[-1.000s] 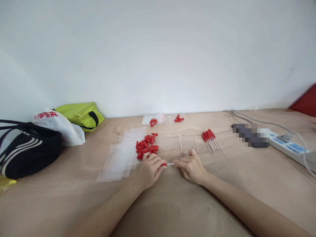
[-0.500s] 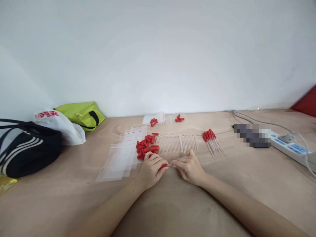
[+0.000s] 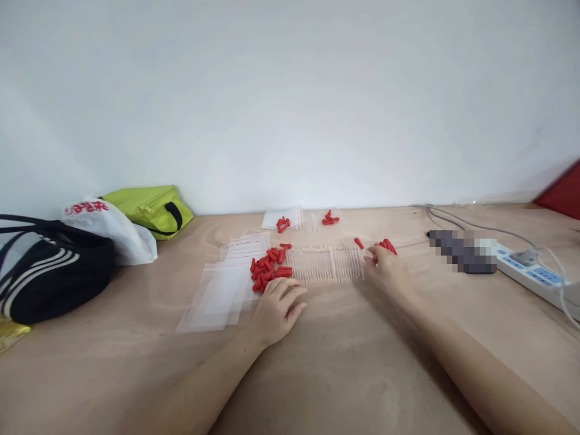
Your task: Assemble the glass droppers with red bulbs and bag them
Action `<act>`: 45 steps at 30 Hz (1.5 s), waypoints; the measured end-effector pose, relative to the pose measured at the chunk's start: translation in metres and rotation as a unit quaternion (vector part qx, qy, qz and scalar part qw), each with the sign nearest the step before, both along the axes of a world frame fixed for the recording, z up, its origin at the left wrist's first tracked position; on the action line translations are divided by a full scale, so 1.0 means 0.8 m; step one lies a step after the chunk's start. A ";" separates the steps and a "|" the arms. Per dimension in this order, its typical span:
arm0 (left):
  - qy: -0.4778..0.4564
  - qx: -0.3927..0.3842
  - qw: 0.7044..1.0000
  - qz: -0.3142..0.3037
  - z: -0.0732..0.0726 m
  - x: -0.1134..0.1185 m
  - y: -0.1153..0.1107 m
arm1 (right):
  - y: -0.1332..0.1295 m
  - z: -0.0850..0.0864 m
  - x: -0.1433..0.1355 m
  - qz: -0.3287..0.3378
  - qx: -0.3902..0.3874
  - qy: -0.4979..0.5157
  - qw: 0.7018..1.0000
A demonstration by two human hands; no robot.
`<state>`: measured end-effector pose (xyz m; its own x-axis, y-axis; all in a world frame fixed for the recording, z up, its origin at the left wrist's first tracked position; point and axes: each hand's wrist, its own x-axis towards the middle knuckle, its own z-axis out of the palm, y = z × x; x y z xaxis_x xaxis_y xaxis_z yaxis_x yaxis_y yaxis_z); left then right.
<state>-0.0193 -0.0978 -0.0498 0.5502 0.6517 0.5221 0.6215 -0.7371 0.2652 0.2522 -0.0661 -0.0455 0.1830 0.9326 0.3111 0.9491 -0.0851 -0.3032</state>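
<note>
One red-bulbed dropper [image 3: 358, 243] points bulb-first toward the surface's [image 3: 335, 362] far edge, slanting left from the pinch of my right hand [image 3: 387, 269]; my left hand [image 3: 274, 311], farther, rests half open, apparently empty.

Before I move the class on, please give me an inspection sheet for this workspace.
Surface: brown wooden tabletop.
Things: heaped red rubber caps; row of thin clear tubes; clear zip bags.
Clutter: black striped bag, white plastic bag, lime-green fabric bag.
Hands: left hand open beside the caps; right hand pinching a red-capped tube.
Cables: grey cables near white power strip.
Surroundings: pale wall behind; other people, nothing seen.
</note>
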 end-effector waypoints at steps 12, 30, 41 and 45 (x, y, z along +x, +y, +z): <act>0.022 0.001 1.000 -0.023 0.002 0.003 -0.001 | 0.009 -0.009 0.018 -0.061 -0.089 -0.063 0.992; 0.090 -0.060 0.983 0.149 0.060 -0.040 0.132 | 0.030 0.011 -0.008 -0.043 -0.146 -0.032 0.988; 0.236 -0.205 0.947 0.074 0.045 0.005 0.229 | 0.047 0.014 -0.014 -0.050 -0.209 0.014 0.976; 0.239 -0.233 0.942 0.030 0.041 0.004 0.236 | 0.047 0.013 -0.020 -0.042 -0.205 0.027 0.978</act>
<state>-0.0158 0.0907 -0.0169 0.6044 0.7864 -0.1275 0.7893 -0.5693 0.2300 0.2364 -0.0283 -0.0352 0.2699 0.9580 -0.0972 0.9169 -0.2865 -0.2778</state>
